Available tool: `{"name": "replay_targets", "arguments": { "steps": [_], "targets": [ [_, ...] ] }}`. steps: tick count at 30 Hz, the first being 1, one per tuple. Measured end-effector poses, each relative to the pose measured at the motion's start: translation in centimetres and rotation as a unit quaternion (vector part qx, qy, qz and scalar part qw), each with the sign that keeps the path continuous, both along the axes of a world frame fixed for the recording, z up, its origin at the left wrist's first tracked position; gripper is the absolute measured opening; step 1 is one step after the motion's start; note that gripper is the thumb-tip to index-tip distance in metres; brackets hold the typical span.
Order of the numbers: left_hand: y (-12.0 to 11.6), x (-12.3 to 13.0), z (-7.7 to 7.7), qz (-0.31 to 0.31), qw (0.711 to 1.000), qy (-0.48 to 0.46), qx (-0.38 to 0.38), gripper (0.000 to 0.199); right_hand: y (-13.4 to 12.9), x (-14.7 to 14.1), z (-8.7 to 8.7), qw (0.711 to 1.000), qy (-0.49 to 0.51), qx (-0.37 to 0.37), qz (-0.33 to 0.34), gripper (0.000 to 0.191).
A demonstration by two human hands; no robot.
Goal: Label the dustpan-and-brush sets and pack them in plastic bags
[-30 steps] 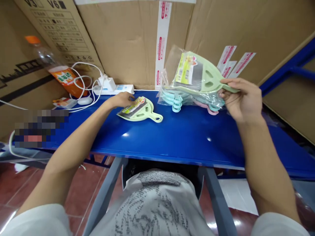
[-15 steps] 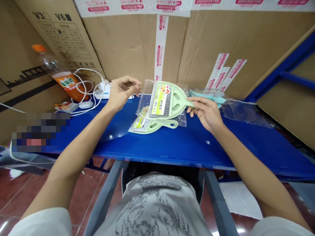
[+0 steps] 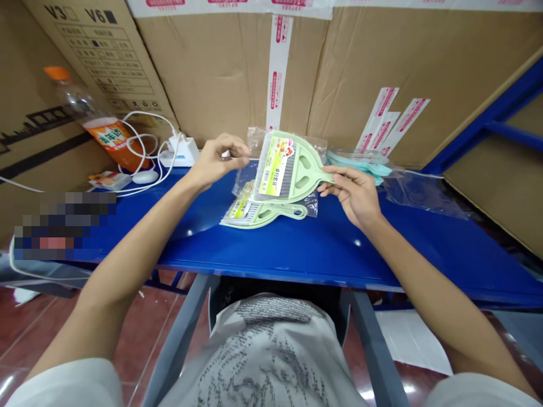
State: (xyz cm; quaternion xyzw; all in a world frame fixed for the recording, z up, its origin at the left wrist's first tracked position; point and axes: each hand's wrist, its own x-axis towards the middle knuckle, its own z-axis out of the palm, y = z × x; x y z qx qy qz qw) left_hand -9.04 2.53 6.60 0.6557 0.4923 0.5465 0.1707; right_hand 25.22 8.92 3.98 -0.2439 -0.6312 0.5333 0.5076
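My right hand (image 3: 354,192) grips the handle of a pale green dustpan and brush set (image 3: 306,167), its fingers closed around it. The set carries a yellow-and-white label and is tilted up above the table, with clear plastic around it. My left hand (image 3: 220,161) is just left of the plastic, thumb and fingers curved but apart, with nothing visible between them. Below the held set, a second pale green brush and dustpan (image 3: 271,213) lies on the blue table, partly covered by the plastic bag (image 3: 311,206).
Light blue items (image 3: 365,164) in clear plastic lie at the back right, beside an empty-looking plastic bag (image 3: 424,195). An orange drink bottle (image 3: 112,141), white cables and a white power strip (image 3: 184,152) stand at back left. Large cardboard boxes (image 3: 212,73) wall off the back.
My left hand has moved slightly right, closer to the plastic, its fingers a little further spread. The held set has shifted slightly up in view, still in my right hand.
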Motion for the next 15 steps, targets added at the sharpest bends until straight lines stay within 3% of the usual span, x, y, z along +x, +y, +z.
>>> {"name": "replay_targets", "arguments": {
  "steps": [2,6,10,15],
  "targets": [
    [0.0,0.2,-0.3,-0.017,0.998,0.011,-0.053,0.024,-0.1,0.0,0.0,1.0,0.002,0.002,-0.001,0.027],
    [0.1,1.1,-0.9,-0.046,0.988,-0.076,-0.123,0.028,-0.3,-0.1,0.0,1.0,0.018,0.0,0.009,0.029],
    [0.0,2.0,-1.0,-0.076,0.975,-0.106,-0.177,0.027,-0.5,-0.3,-0.3,1.0,0.009,-0.005,0.018,0.032],
    [-0.2,2.0,-1.2,-0.085,0.97,-0.129,-0.188,0.023,-0.5,-0.4,-0.7,0.999,0.019,-0.004,0.033,0.03]
  ]
}}
